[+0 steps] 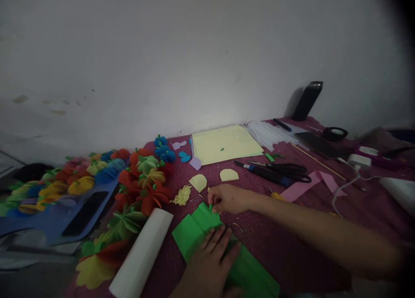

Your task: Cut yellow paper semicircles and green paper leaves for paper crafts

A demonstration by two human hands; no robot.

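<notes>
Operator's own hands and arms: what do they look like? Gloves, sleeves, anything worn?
Left hand and right hand: both ungloved. Right forearm: bare, no watch or bracelet visible; no sleeve clearly shows before the dark picture edge. Rings: too blurred to tell.

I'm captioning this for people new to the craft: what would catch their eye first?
Probably the cluster of bright, many-coloured paper shapes spread across the left side. Next comes the vivid green paper at the bottom centre, with the left hand lying on it and the right hand at its far end. The black bottle stands out against the pale wall at the right.
</notes>
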